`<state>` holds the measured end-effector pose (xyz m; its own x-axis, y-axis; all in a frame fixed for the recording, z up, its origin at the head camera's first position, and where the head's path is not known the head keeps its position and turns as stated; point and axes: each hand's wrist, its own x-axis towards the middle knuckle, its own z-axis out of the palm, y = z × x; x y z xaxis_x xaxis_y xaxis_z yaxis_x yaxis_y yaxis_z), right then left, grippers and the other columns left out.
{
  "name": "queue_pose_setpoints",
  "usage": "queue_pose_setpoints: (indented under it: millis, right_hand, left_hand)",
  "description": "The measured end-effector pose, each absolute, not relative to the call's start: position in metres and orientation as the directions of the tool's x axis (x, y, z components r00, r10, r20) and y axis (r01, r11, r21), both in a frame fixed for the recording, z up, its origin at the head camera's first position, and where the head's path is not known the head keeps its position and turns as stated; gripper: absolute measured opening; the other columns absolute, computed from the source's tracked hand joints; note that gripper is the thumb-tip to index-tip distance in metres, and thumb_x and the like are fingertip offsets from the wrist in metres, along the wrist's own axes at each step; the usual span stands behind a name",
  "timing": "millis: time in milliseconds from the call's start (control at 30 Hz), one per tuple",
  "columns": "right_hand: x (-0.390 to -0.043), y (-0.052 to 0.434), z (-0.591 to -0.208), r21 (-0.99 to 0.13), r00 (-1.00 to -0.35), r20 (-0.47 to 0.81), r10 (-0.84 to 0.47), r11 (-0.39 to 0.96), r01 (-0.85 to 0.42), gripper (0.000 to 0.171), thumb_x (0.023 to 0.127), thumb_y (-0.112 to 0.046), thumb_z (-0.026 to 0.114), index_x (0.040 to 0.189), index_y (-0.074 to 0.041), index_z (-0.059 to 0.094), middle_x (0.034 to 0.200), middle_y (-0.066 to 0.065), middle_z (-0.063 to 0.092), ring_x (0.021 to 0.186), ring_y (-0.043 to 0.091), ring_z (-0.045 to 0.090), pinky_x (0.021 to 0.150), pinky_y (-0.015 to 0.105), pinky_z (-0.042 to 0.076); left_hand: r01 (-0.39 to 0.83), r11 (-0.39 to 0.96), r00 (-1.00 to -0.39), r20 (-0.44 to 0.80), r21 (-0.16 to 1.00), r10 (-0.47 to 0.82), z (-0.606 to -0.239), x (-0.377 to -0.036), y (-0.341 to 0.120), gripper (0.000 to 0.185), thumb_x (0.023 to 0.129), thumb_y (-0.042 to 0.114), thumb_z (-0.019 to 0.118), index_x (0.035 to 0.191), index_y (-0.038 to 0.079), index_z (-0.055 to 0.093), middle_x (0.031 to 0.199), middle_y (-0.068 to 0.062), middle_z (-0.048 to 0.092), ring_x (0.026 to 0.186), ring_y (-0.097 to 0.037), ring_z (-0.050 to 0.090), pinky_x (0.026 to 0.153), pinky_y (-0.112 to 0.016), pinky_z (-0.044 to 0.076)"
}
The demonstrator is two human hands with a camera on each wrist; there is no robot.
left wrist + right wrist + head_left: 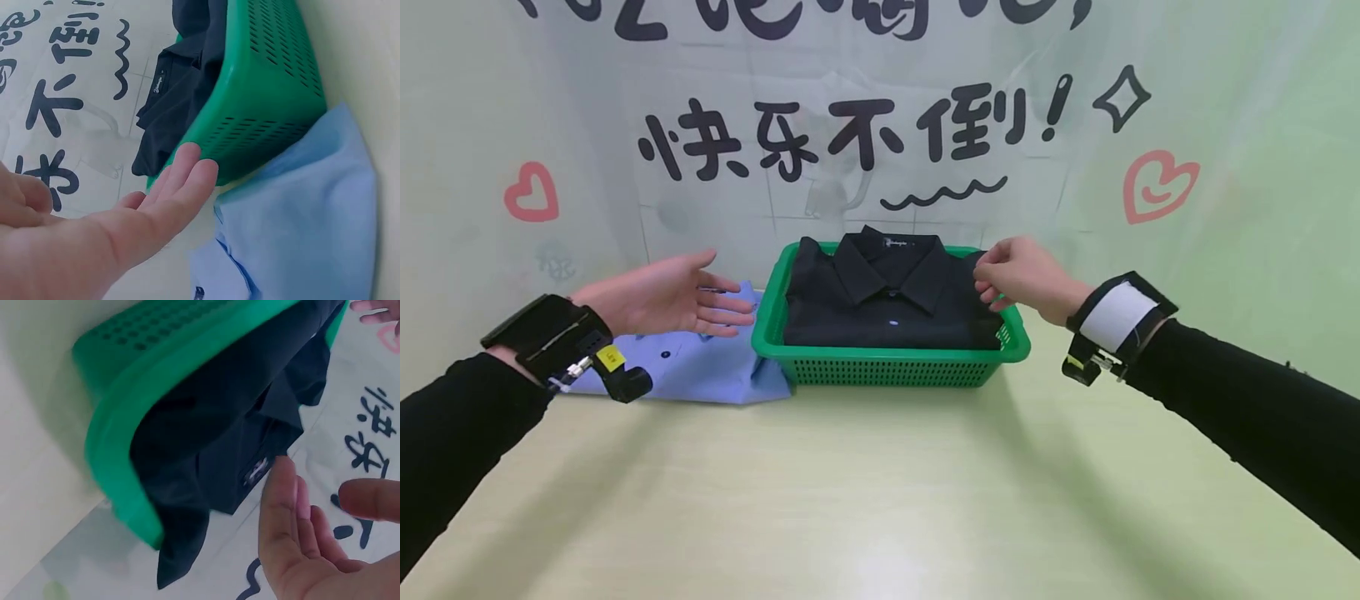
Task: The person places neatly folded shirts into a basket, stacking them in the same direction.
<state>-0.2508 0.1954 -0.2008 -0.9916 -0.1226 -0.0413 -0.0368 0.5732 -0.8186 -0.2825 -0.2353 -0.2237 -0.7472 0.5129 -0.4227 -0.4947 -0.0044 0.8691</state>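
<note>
A folded black shirt (pixel 880 292), its collar toward the wall, lies in a green plastic basket (pixel 887 355). My left hand (pixel 681 296) is held out at the basket's left end with its fingers extended and nothing in them. In the left wrist view its fingertips overlap the basket's rim (pixel 234 81). Above the basket's right end is my right hand (pixel 1026 275), its fingers loosely bent. The right wrist view shows a gap between the thumb (pixel 369 499) and the fingers, near the shirt's collar label (pixel 255 472). A light blue shirt (pixel 700 367) lies beneath my left hand.
The basket stands on a pale table (pixel 880 467), against a wall covering (pixel 880 187) printed with black characters and red hearts. In the left wrist view the blue shirt (pixel 306 219) lies close beside the basket's end.
</note>
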Motion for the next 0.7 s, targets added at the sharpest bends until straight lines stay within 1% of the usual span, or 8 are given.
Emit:
queue_pose_setpoints:
  millis: [167, 233, 333, 400, 500, 600, 700]
  right_hand:
    - [-0.24, 0.177, -0.206, -0.863, -0.992, -0.005, -0.125, 0.502, -0.059, 0.021, 0.098, -0.008, 0.055, 0.108, 0.01, 0.06, 0.091, 0.017, 0.064, 0.077, 0.025, 0.065, 0.071, 0.03, 0.057]
    - [-0.234, 0.168, -0.21, -0.87, -0.989, 0.009, -0.151, 0.486, -0.082, 0.02, 0.098, -0.008, 0.055, 0.105, 0.009, 0.062, 0.091, 0.019, 0.065, 0.077, 0.026, 0.065, 0.071, 0.03, 0.057]
    - [-0.221, 0.151, -0.216, -0.871, -0.976, 0.011, -0.22, 0.477, -0.118, 0.019, 0.098, -0.009, 0.056, 0.102, 0.007, 0.065, 0.091, 0.023, 0.065, 0.075, 0.027, 0.065, 0.071, 0.031, 0.058]
    - [-0.212, 0.138, -0.22, -0.869, -0.962, 0.001, -0.274, 0.476, -0.136, 0.019, 0.097, -0.01, 0.057, 0.099, 0.007, 0.066, 0.091, 0.023, 0.066, 0.074, 0.029, 0.065, 0.071, 0.032, 0.058]
    - [-0.199, 0.119, -0.228, -0.859, -0.933, -0.047, -0.357, 0.491, -0.145, 0.018, 0.097, -0.011, 0.059, 0.096, 0.004, 0.068, 0.088, 0.018, 0.068, 0.075, 0.029, 0.066, 0.072, 0.033, 0.057]
    - [-0.192, 0.101, -0.239, -0.846, -0.892, -0.099, -0.441, 0.509, -0.158, 0.016, 0.096, -0.011, 0.06, 0.089, 0.0, 0.069, 0.084, 0.013, 0.068, 0.074, 0.028, 0.066, 0.071, 0.033, 0.057]
    - [-0.189, 0.085, -0.253, -0.835, -0.85, -0.145, -0.507, 0.524, -0.17, 0.017, 0.095, -0.008, 0.058, 0.083, -0.002, 0.068, 0.081, 0.011, 0.068, 0.074, 0.026, 0.066, 0.071, 0.032, 0.057]
  left_hand:
    - [-0.482, 0.006, -0.768, -0.425, 0.876, 0.479, -0.235, -0.276, -0.253, 0.081, 0.103, 0.054, 0.033, 0.156, 0.002, -0.001, 0.142, -0.026, 0.037, 0.127, -0.038, 0.048, 0.108, -0.049, 0.033]
    - [-0.465, 0.028, -0.779, -0.424, 0.885, 0.462, -0.241, -0.275, -0.261, 0.083, 0.102, 0.055, 0.033, 0.155, 0.001, 0.0, 0.137, -0.025, 0.04, 0.124, -0.037, 0.051, 0.108, -0.048, 0.034]
    - [-0.43, 0.061, -0.809, -0.415, 0.901, 0.416, -0.252, -0.273, -0.276, 0.084, 0.101, 0.056, 0.034, 0.153, -0.002, 0.004, 0.137, -0.025, 0.039, 0.118, -0.033, 0.056, 0.107, -0.048, 0.036]
    - [-0.391, 0.106, -0.831, -0.4, 0.914, 0.387, -0.259, -0.271, -0.286, 0.084, 0.102, 0.056, 0.032, 0.152, -0.005, 0.004, 0.14, -0.027, 0.034, 0.115, -0.03, 0.057, 0.106, -0.048, 0.036]
    - [-0.289, 0.236, -0.873, -0.357, 0.928, 0.332, -0.268, -0.267, -0.301, 0.084, 0.103, 0.055, 0.025, 0.15, -0.011, 0.004, 0.145, -0.032, 0.026, 0.121, -0.035, 0.051, 0.106, -0.048, 0.037]
    - [-0.183, 0.383, -0.903, -0.308, 0.906, 0.298, -0.275, -0.263, -0.315, 0.083, 0.104, 0.053, 0.016, 0.147, -0.017, 0.003, 0.147, -0.038, 0.018, 0.131, -0.047, 0.036, 0.106, -0.051, 0.035]
    - [-0.136, 0.465, -0.922, -0.284, 0.875, 0.264, -0.28, -0.261, -0.327, 0.083, 0.104, 0.05, 0.008, 0.145, -0.022, 0.002, 0.147, -0.043, 0.014, 0.134, -0.055, 0.023, 0.107, -0.057, 0.029]
